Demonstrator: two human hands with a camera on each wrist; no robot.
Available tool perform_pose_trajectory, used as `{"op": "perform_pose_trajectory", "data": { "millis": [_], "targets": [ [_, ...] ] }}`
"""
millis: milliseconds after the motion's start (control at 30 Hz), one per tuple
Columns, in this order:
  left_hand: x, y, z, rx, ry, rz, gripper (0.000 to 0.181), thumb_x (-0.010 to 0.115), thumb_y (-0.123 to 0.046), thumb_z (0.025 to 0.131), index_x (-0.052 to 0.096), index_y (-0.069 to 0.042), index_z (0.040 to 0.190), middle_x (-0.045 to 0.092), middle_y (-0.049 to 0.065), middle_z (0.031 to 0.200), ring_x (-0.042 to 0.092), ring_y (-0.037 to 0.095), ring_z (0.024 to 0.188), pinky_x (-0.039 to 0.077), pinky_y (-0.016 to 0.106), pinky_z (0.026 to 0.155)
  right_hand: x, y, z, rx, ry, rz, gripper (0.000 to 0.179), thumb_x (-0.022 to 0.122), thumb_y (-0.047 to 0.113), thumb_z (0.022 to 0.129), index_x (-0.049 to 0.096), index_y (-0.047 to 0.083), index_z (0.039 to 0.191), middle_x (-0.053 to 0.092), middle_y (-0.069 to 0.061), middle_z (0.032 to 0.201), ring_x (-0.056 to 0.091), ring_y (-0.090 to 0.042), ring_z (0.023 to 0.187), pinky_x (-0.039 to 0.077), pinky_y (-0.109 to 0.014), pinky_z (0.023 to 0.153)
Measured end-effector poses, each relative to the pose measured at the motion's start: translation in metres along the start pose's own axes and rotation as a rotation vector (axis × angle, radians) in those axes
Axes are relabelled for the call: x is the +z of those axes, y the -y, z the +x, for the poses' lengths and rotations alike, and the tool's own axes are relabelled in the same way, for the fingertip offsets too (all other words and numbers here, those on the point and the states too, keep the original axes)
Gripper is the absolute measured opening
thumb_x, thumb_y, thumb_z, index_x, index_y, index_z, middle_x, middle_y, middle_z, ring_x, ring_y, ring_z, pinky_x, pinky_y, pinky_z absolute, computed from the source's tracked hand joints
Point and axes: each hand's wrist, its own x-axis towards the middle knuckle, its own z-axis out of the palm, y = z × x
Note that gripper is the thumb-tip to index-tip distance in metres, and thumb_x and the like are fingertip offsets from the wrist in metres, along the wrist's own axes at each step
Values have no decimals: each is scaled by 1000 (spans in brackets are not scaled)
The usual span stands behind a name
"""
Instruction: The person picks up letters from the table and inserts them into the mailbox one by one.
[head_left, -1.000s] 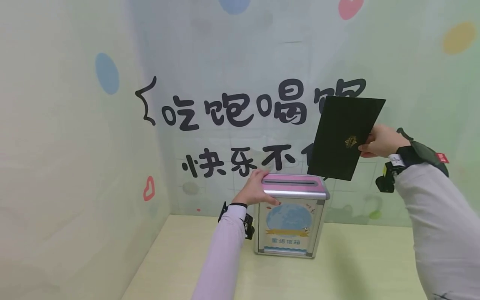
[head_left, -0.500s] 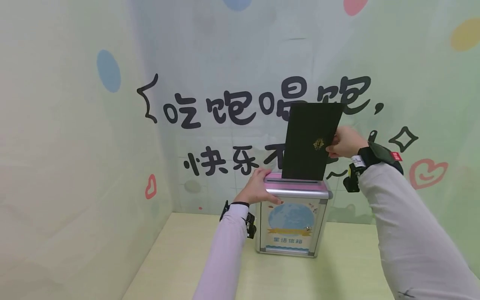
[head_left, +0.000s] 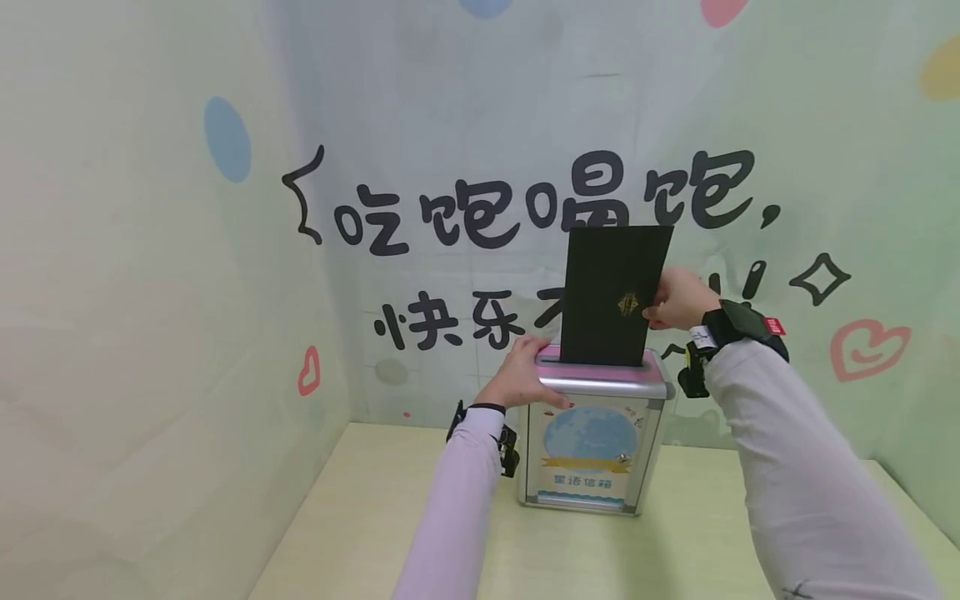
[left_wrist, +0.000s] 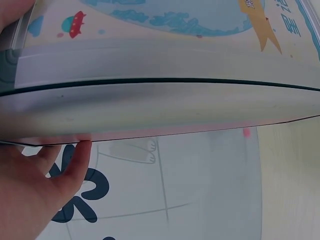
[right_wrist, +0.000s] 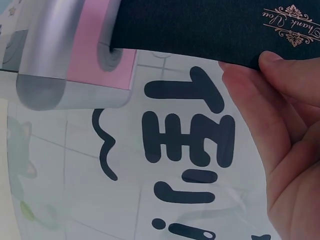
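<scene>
A black thank-you card with gold print stands nearly upright, its lower edge in the slot of a pink-topped metal letter box. My right hand pinches the card's right edge between thumb and fingers. "Thank You" shows in gold beside the thumb in the right wrist view, where the card enters the slot's rounded metal end. My left hand grips the box's top left side, thumb across the front and fingers over the top toward the back. Fingertips reach the lid's rear edge in the left wrist view.
The box stands on a pale wooden table, close to a back wall printed with large dark Chinese characters. A side wall borders the table on the left.
My right hand has brought the card leftward from beside the box to over its top, then lowered it into the slot. My left hand keeps its grip on the box.
</scene>
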Motion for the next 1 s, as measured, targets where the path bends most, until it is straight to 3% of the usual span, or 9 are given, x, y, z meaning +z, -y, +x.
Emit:
{"op": "perform_pose_trajectory", "data": {
  "millis": [333, 567, 700, 1000],
  "targets": [
    [0, 0, 0, 3, 0, 8, 99, 86, -26, 55, 35, -10, 139, 30, 6, 138, 41, 21, 114, 41, 34, 92, 21, -20, 1, -24, -55, -114, 18, 62, -1, 78, 53, -4, 93, 65, -15, 75, 63, -18, 60, 49, -31, 57],
    [0, -2, -1, 6, -2, 7, 99, 86, -25, 55, 35, -12, 139, 29, 5, 138, 42, 20, 112, 42, 31, 90, 35, -24, 0, 6, -18, -74, 25, 61, -4, 78, 53, -11, 101, 64, -26, 86, 62, -18, 62, 51, -30, 58],
    [0, -2, -1, 11, 2, 14, 100, 86, -25, 55, 34, -10, 139, 29, 5, 138, 41, 20, 112, 42, 31, 90, 41, -29, 0, 15, -12, -101, 27, 62, -3, 78, 52, -10, 102, 64, -25, 85, 61, -18, 62, 50, -30, 57],
    [-1, -1, 1, 12, -11, 7, 95, 87, -26, 53, 39, -10, 135, 32, 5, 136, 43, 20, 109, 43, 31, 88, 47, -34, 4, -93, -18, -227, 24, 63, -6, 75, 61, -3, 99, 65, -12, 76, 56, -23, 69, 45, -35, 62]
  ]
}}
